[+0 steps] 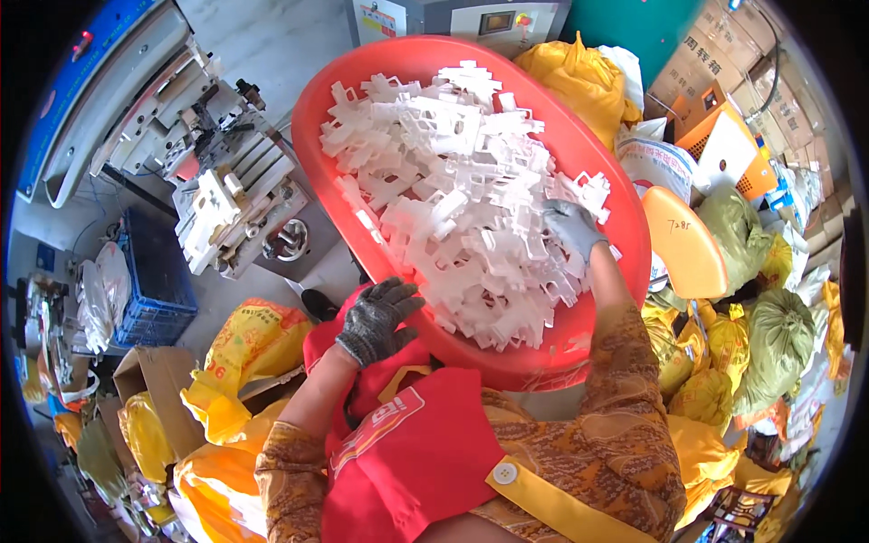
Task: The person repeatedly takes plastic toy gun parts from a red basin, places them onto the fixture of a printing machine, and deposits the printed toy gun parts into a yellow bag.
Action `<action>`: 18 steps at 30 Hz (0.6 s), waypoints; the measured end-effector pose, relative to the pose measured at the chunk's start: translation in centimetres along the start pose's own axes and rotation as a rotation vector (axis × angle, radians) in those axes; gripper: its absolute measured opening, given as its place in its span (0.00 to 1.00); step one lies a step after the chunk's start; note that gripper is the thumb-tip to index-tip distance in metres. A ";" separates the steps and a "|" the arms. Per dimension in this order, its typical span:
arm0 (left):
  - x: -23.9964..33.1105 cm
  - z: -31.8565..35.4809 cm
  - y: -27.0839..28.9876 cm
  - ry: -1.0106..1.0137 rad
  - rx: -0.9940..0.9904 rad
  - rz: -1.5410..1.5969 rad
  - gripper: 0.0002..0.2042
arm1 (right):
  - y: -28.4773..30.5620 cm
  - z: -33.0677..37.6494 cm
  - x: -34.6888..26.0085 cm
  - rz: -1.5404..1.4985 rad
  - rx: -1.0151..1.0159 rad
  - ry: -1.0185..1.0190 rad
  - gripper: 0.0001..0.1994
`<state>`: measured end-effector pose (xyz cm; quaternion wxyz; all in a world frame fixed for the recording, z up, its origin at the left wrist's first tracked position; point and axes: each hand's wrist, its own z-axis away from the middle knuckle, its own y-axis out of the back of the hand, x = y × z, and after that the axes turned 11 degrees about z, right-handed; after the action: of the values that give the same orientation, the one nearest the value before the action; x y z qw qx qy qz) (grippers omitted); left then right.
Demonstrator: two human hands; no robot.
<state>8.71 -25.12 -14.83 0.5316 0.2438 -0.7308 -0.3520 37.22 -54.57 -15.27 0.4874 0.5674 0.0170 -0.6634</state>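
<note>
A large red plastic basin [625, 204] rests tilted on my lap, heaped with several white plastic frame parts [453, 172]. My right hand [572, 226], in a light grey glove, reaches into the right side of the heap, fingers curled among the parts. My left hand [376, 321], in a dark grey glove, lies by the basin's near left rim on a red apron [412, 452], fingers apart, holding nothing I can see.
A grey machine [226, 195] with white parts on it stands at the left, with a blue crate [158, 281] beside it. Yellow bags [249, 339] and green sacks [774, 339] crowd both sides. An orange chair back [683, 240] and cardboard boxes [701, 63] are at the right.
</note>
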 end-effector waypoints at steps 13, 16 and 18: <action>0.9 0.0 -0.5 0.055 0.168 0.139 0.16 | -8.1 -1.6 -1.2 0.468 0.254 0.548 0.18; 0.9 -0.1 -0.5 0.288 0.222 0.325 0.16 | -8.6 2.7 -5.5 0.492 0.284 0.672 0.13; 1.2 -0.7 -0.5 0.381 0.362 0.430 0.17 | -8.1 5.2 -7.9 0.293 0.238 0.694 0.13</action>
<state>9.01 -26.52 -14.39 0.6688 0.2358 -0.7036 -0.0448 27.06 -48.41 -11.60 0.4731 0.8070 0.0226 -0.3527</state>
